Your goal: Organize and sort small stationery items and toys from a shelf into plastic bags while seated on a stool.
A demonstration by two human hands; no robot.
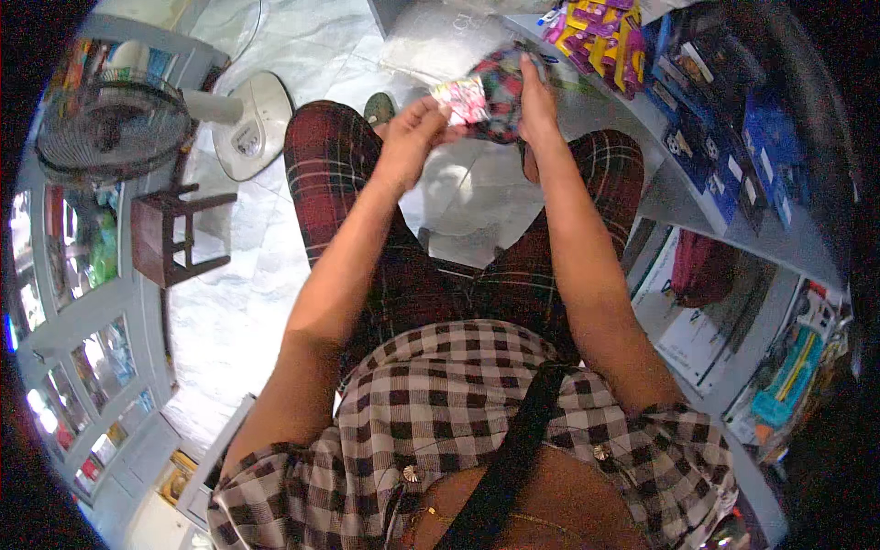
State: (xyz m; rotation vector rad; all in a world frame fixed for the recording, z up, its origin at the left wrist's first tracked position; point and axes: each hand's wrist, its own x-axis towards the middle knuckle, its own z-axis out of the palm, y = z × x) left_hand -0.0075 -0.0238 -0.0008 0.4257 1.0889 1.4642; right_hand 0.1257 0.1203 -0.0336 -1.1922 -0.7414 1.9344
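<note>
My left hand (414, 134) pinches a small shiny packet (462, 100) with pink and white on it. Beside it, my right hand (538, 103) grips a dark cloth item (505, 79) patterned in red and grey; its exact kind is unclear. The packet overlaps the cloth's left side in view, and I cannot tell if they touch. Both hands are held out above the tiled floor, beyond my knees. Just past them lies a whitish plastic bag (433, 41) bearing writing.
A pedestal fan (113, 130) and a brown wooden stool (155, 237) stand at left, by a glazed cabinet (148, 330). On the right, a grey shelf unit (746, 251) carries blue boxes (715, 148) and purple-and-yellow packets (605, 41). A maroon bundle (701, 268) sits lower down.
</note>
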